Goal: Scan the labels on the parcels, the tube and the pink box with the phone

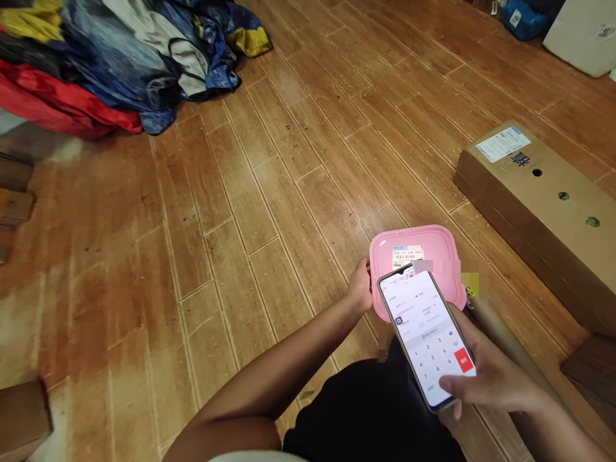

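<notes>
while the left hand (360,286) closes its fingers on the rim of a pink lidded box (418,253) at about 5 o'clock in the view, the right hand (486,375) curls around a phone (430,337) just in front of that box. the box sits low over the wooden floor (269,212), its near edge hidden behind the phone; whether it rests on the floor or is lifted clear, i cannot tell. 1 white barcode label (408,255) lies on the pink lid. the phone tilts, screen up, showing a number pad and a red button, and the right thumb lies across its lower edge. beside the right wrist, at 4 o'clock, a brown cardboard tube (505,333) lies on the floor. a long cardboard carton (534,212) with 3 round holes and a white label sits at 3 o'clock. a heap of blue, red and yellow cloth (120,58) fills 11 o'clock. parcels, 1 blue (522,18) and 1 white (584,32), lie at 1 o'clock.
</notes>
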`<action>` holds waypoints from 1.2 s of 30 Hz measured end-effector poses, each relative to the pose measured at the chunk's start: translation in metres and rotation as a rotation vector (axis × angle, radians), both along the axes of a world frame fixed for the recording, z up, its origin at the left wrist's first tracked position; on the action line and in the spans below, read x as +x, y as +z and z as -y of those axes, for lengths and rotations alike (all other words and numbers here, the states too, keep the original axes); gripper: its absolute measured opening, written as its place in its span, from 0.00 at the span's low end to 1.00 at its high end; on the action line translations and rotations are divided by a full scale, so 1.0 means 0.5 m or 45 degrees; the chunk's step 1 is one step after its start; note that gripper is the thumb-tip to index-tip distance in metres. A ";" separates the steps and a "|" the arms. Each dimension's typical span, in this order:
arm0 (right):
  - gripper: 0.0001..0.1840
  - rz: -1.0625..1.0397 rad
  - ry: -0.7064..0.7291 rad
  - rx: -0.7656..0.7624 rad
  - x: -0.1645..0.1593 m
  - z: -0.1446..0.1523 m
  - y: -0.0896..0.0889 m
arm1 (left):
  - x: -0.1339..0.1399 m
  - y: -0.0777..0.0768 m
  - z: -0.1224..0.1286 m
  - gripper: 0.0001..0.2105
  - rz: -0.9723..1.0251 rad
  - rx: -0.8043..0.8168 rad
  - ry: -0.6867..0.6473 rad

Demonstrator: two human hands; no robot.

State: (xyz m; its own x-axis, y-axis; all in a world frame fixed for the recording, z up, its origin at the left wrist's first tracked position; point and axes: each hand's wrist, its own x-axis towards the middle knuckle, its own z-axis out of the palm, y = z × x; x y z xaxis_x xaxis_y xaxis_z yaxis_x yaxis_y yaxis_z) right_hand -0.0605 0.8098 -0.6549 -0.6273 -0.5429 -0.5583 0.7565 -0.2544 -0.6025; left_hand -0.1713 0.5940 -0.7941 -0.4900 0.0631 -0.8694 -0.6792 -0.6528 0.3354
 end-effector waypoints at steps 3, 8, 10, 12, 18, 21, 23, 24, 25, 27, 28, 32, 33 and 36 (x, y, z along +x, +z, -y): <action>0.48 0.087 -0.097 -0.200 0.006 -0.007 -0.014 | -0.003 0.015 -0.007 0.10 0.003 -0.027 -0.050; 0.45 0.108 -0.096 -0.252 0.006 -0.017 -0.020 | -0.007 0.058 -0.023 0.08 0.005 -0.104 -0.036; 0.51 0.057 -0.045 -0.214 0.003 -0.018 -0.016 | -0.008 0.071 -0.029 0.08 0.017 -0.133 -0.017; 0.55 0.003 0.014 -0.119 0.000 -0.016 -0.011 | -0.010 0.077 -0.033 0.10 0.030 -0.144 -0.010; 0.56 -0.034 0.090 0.088 -0.012 -0.001 0.006 | -0.007 0.070 -0.028 0.09 0.055 -0.034 -0.003; 0.54 -0.039 0.091 0.093 -0.014 0.003 0.009 | -0.006 0.065 -0.023 0.08 0.049 -0.009 0.019; 0.56 -0.039 0.093 0.099 -0.015 0.003 0.010 | -0.005 0.062 -0.021 0.07 0.040 -0.008 0.019; 0.57 -0.041 0.096 0.104 -0.015 0.003 0.010 | -0.005 0.060 -0.021 0.07 0.034 -0.016 0.016; 0.57 -0.043 0.096 0.112 -0.014 0.003 0.009 | -0.004 0.059 -0.020 0.08 0.029 -0.028 0.010; 0.58 -0.048 0.102 0.122 -0.013 0.003 0.007 | -0.003 0.055 -0.018 0.08 0.022 -0.054 0.004; 0.58 -0.048 0.103 0.123 -0.012 0.003 0.006 | -0.003 0.052 -0.017 0.08 0.018 -0.060 0.002; 0.59 -0.046 0.075 0.097 -0.008 0.002 0.003 | 0.000 0.043 -0.014 0.09 -0.007 -0.040 -0.003; 0.59 -0.043 0.070 0.093 -0.007 0.002 0.002 | 0.000 0.042 -0.013 0.09 -0.012 -0.039 -0.003; 0.60 -0.033 0.076 0.099 -0.007 0.003 0.001 | -0.001 0.036 -0.012 0.08 -0.017 -0.047 -0.001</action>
